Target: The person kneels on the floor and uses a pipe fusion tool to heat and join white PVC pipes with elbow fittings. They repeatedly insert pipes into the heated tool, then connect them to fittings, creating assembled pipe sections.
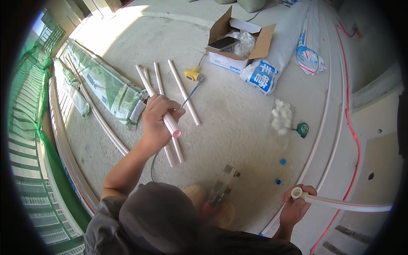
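My left hand (158,117) is closed around a white plastic pipe (171,124), held at a slant above the floor; its near open end shows a pinkish-red inside. At the lower right, my right hand (294,208) grips a white pipe fitting (297,193) with its round opening turned up. A long white pipe (348,204) with a thin red stripe runs from the fitting toward the right edge. Below the left hand, several cut white pipes (183,91) lie on the floor. Near my legs stands a metallic tool (225,182), partly blurred and hidden, with something red at its base.
Ahead is an open cardboard box (231,63) holding a dark flat device and clear plastic. White bagged bundles (278,55) lie beside it. White fittings (281,117), a green tape measure (302,130) and blue caps (283,162) sit right. A yellow socket (192,74) trails a cable. Green netting hangs left.
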